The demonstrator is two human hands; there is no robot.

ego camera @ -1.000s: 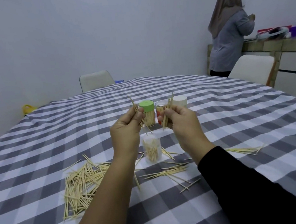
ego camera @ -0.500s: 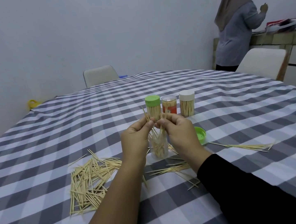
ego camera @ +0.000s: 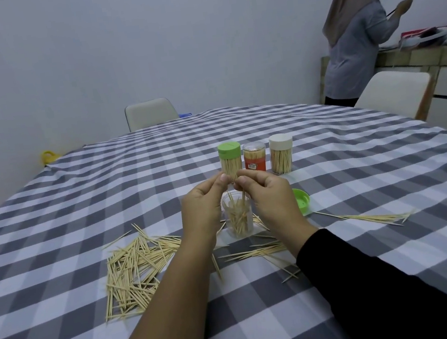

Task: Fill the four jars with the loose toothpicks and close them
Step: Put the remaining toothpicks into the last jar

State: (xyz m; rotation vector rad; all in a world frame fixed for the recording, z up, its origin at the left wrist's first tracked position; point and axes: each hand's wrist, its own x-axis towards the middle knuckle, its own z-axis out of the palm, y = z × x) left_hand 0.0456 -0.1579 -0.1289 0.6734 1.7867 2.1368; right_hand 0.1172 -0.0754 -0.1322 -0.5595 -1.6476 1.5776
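Hands over open jar (ego camera: 238, 218) at table centre: our right hand (ego camera: 273, 202) pinches toothpicks (ego camera: 243, 195) w/ tips inside it; left hand (ego camera: 203, 211) fingers curled, grip unclear. Loose pile (ego camera: 133, 269) lies left, green lid (ego camera: 302, 201) right.

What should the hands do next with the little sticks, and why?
Probably let go, so the toothpicks pinched by the right hand drop into the open jar just below. Then reach for the pile, since many still lie loose and the jar looks only part full.
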